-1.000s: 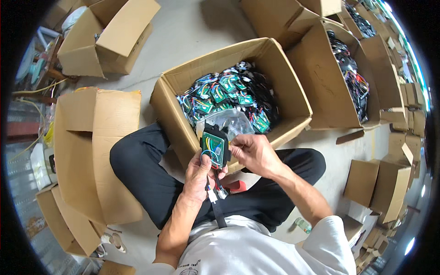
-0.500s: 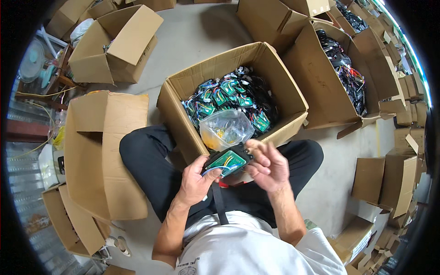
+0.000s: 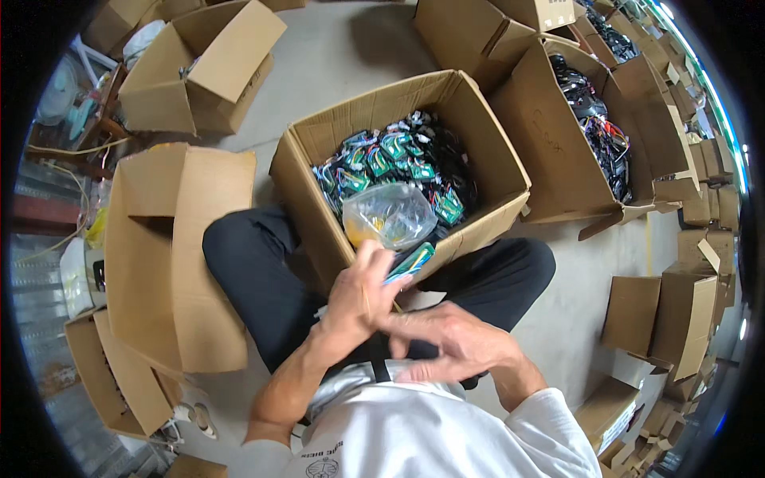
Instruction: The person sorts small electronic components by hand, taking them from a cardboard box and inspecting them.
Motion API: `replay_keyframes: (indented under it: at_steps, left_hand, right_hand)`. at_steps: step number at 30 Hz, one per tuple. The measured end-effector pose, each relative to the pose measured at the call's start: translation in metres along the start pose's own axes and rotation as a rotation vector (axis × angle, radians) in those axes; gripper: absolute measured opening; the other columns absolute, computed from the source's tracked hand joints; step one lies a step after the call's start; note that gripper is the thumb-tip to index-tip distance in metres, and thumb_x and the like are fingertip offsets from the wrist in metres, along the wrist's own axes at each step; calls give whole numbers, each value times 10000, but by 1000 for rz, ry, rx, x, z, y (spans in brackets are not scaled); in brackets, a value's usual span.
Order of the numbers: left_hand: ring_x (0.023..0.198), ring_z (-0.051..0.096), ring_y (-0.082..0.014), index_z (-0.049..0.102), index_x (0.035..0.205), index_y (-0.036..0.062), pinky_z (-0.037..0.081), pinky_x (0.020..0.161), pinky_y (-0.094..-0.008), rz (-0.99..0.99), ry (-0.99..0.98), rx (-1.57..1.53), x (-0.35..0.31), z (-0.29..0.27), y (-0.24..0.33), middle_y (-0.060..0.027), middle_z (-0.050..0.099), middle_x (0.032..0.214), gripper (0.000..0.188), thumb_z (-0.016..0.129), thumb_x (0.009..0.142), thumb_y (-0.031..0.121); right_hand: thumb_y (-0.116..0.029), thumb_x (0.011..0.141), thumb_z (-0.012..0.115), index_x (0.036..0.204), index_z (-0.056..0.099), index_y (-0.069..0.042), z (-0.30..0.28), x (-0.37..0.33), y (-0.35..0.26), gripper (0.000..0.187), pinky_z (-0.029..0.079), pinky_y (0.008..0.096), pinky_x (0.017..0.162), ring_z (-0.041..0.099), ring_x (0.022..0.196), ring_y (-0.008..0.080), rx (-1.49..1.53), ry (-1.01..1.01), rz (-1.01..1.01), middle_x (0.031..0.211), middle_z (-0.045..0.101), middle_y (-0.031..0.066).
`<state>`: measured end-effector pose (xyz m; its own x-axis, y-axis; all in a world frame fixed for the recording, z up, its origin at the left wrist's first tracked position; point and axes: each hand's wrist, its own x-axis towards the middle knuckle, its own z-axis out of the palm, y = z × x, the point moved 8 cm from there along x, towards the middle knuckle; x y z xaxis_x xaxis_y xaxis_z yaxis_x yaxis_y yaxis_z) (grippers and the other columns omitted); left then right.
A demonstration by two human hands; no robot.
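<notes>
Tilted edge-on since a moment ago, the green carded packet (image 3: 410,262) sits pinched in my left hand (image 3: 358,299) over the lap, right hand (image 3: 446,342) empty beside it; light, stiff, slick, I judge—best gripped by its edges.

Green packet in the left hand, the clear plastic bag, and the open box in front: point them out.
green packet (image 3: 411,260), head view, on its edge past the fingers
clear plastic bag (image 3: 390,213), head view, on its middle
open cardboard box (image 3: 478,119), head view, on its right inner wall
</notes>
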<state>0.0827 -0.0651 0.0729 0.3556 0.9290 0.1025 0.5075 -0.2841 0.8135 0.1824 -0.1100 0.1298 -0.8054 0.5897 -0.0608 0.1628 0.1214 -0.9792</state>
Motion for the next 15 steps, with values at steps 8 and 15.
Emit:
replay_keyframes:
  at_steps: [8,15]
  left_hand:
    - [687,669,-118,630,1067,-22,501,549,-210,-514,-53,-1192,-27,-7,-48,-81,689,859,352,692,954,305]
    - [613,618,-98,597,1029,1,475,532,-213,-496,153,-1147,-14,-5,-69,-56,651,783,353,643,985,349]
  right_hand:
    - [-132,830,785,953,713,-16,-39,-33,29,184,503,468,989,684,926,289,-364,461,-64,898,695,93]
    - [-75,873,703,969,707,-13,-27,-27,50,113,375,545,1121,714,917,275,-285,577,-17,931,715,76]
